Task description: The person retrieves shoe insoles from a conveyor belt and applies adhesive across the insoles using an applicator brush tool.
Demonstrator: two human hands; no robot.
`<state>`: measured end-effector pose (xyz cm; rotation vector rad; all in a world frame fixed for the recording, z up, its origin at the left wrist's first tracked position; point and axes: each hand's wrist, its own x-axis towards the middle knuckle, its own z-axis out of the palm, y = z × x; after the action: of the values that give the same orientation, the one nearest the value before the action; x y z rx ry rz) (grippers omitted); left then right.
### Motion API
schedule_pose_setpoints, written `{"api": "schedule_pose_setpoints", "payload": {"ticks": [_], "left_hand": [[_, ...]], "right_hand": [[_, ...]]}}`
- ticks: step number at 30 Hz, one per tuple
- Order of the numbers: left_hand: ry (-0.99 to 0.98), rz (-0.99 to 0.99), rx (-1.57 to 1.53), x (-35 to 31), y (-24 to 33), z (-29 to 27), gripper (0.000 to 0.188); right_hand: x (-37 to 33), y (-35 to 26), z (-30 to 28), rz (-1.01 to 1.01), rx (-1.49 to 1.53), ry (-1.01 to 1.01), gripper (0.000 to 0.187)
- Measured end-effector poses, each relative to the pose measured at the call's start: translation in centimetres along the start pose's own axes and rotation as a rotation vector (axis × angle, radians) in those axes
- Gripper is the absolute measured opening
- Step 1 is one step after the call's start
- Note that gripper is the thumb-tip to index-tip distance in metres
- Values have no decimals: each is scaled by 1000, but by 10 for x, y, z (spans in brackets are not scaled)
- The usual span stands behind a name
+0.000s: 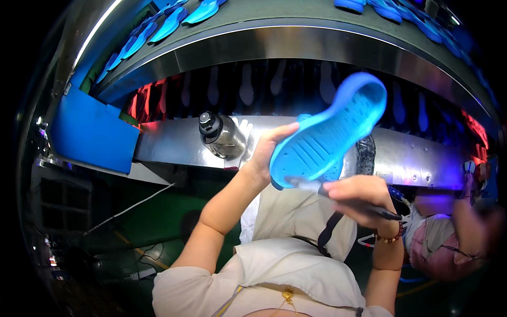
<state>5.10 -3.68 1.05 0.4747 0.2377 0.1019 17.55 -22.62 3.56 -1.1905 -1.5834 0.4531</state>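
Observation:
A bright blue shoe sole is held up in front of me, tilted, its hollow ribbed side facing me. My left hand is closed on its left edge near the lower end. More blue shows behind the sole; I cannot tell whether it is a second piece. Gripped in my right hand is a brush with a dark handle. Its pale head, smeared by motion, is at the sole's lower rim; whether it touches cannot be made out.
A bottle with a black lid stands on the metal ledge, beside a white glove-like item. A dark sole-shaped piece lies behind the blue sole. Blue soles line the upper conveyor. Another person sits at right.

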Motion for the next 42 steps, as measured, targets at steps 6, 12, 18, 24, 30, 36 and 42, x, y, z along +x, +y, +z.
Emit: {"api": "schedule_pose_setpoints", "payload": {"ticks": [6, 12, 18, 24, 30, 36, 42], "left_hand": [[84, -264, 286, -2, -9, 2, 48], [72, -384, 387, -6, -3, 4, 49], [61, -348, 524, -16, 3, 6, 56], [157, -335, 692, -23, 9, -5, 58], [130, -255, 701, -26, 14, -1, 61], [113, -147, 521, -16, 8, -22, 60], [128, -75, 606, 4, -16, -15, 48]], "right_hand": [[-4, -1, -6, 50, -84, -397, 22], [-7, 15, -10, 69, -103, -386, 23], [1, 7, -31, 132, -78, -389, 23], [-4, 6, -38, 232, -274, -608, 18], [-18, 47, -42, 187, -47, -250, 19], [-9, 28, -28, 407, 61, -218, 17], [33, 33, 18, 607, 332, 207, 17]]}}
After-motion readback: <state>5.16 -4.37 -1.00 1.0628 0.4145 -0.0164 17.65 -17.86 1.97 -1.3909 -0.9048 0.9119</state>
